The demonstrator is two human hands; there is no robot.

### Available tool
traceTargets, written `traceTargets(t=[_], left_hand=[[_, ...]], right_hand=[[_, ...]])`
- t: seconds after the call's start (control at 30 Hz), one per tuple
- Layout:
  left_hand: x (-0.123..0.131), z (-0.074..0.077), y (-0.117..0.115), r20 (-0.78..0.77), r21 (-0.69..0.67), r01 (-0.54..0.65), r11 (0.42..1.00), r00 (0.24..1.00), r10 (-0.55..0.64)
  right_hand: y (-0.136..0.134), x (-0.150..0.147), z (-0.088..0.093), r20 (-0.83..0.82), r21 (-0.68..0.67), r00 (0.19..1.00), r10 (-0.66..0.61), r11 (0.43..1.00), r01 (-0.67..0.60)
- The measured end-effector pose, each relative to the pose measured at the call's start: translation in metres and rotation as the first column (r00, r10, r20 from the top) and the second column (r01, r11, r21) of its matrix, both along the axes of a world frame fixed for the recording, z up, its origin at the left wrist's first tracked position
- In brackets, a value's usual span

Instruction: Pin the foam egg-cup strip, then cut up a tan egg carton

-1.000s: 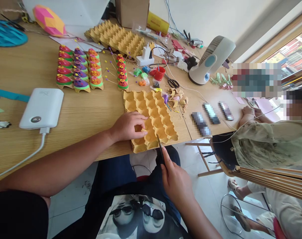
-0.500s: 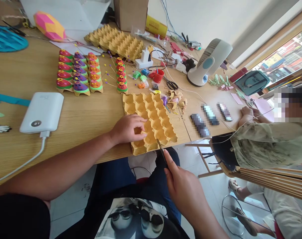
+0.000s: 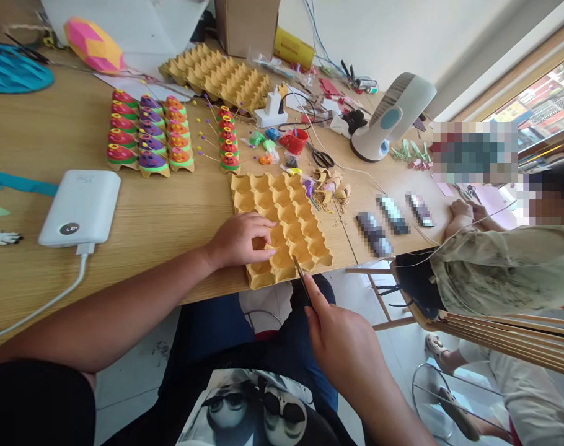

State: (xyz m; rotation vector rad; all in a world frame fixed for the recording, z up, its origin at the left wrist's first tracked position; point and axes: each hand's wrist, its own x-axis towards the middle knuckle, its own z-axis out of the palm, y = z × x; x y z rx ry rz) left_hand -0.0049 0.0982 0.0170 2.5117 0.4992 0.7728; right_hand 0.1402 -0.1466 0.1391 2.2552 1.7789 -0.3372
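Observation:
A yellow egg tray [image 3: 289, 214] lies at the table's front edge, its near side jutting slightly past it. My left hand [image 3: 242, 240] rests on the tray's left part, thumb and fingers curled over a ridge and pressing on it. In my right hand [image 3: 340, 328] is a thin knife [image 3: 302, 274], index finger stretched along its back. The knife's tip touches the tray near its front edge, between two cups. Painted egg-carton strips [image 3: 147, 133] with faces stand behind to the left, and one more strip [image 3: 229, 141] stands behind the tray.
A white power bank [image 3: 80, 207] with a cable lies at left. Behind are a second egg tray [image 3: 217, 74], scissors [image 3: 322, 158], a red cup [image 3: 295, 142] and a white fan [image 3: 393, 114]. Torn carton scraps [image 3: 331, 184] lie right of the tray. Another person [image 3: 505, 266] sits at right.
The knife tip has shifted very slightly up and to the left along the tray. My left hand stays in the same place on the tray.

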Motion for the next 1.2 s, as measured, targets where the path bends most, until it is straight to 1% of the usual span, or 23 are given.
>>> traceTargets(t=[0.27,0.43,0.6,0.8,0.97,1.2], left_hand=[[0.0,0.0,0.0,0.007,0.004,0.006,1.0,1.0,-0.006],[0.0,0.0,0.0,0.002,-0.005,-0.005,1.0,1.0,0.005],[0.0,0.0,0.001,-0.001,0.004,0.006,1.0,1.0,-0.006],[0.001,0.002,0.0,-0.003,-0.011,-0.005,1.0,1.0,0.005],[0.0,0.003,0.0,-0.007,-0.001,-0.001,1.0,1.0,0.001],[0.001,0.002,0.0,-0.003,0.001,0.003,1.0,1.0,-0.003]], right_hand=[[0.0,-0.001,0.0,0.034,-0.033,0.999,-0.004,0.999,0.005],[0.0,-0.001,0.005,0.02,-0.068,1.0,-0.005,0.998,0.007],[0.007,-0.001,0.004,0.043,-0.077,0.999,-0.017,0.997,0.02],[0.009,0.0,0.009,0.017,-0.117,0.999,-0.034,0.992,0.036],[0.012,0.0,0.005,0.021,-0.094,0.999,-0.043,0.995,0.045],[0.004,0.0,0.005,0.024,-0.106,0.999,-0.029,0.994,0.031]])
